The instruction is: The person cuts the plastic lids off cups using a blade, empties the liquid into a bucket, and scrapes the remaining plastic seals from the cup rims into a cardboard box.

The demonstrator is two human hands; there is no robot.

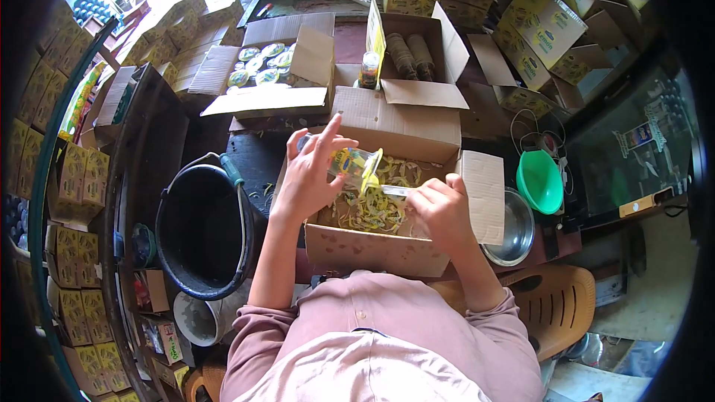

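My left hand (pixel 309 175) is wrapped round a clear plastic cup (pixel 348 164) with a yellow printed label, its index finger stretched out. The cup lies tilted on its side, mouth to the right, above an open cardboard box (pixel 372 251). A torn yellow strip (pixel 370 175) hangs at the cup's rim. Closed on a thin, flat, pale blade-like tool (pixel 395 190), my right hand (pixel 441 208) holds its tip against or close to that strip. Many curled yellow strips (pixel 372 212) lie in the box below.
A black bucket (pixel 205 231) stands left of the box. At right are a green bowl (pixel 539 182) and a steel basin (pixel 518 231). Behind, one carton (pixel 261 100) holds sealed cups, and another (pixel 454 45) holds stacked cups beside an upright jar (pixel 369 71).
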